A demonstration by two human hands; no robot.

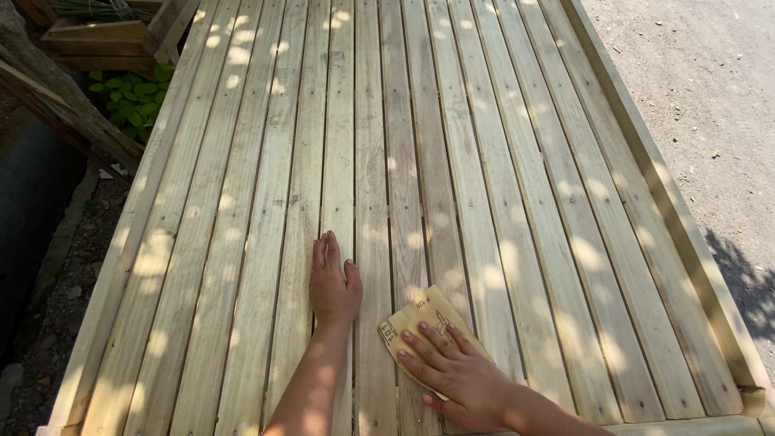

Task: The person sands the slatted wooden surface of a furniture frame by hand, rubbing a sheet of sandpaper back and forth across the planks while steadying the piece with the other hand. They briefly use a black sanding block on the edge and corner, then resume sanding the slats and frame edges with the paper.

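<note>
While the left hand [333, 284] lies flat and empty-gripped on the slatted deck [517, 161], the right hand [452, 373] presses one sandpaper sheet [423, 316].

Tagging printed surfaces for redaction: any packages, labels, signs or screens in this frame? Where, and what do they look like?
Sandpaper sheet: under the right hand on the wooden slat deck, lower centre; tan rectangle, dark printed marks on its upturned back.
No packages, signs or screens.
</note>
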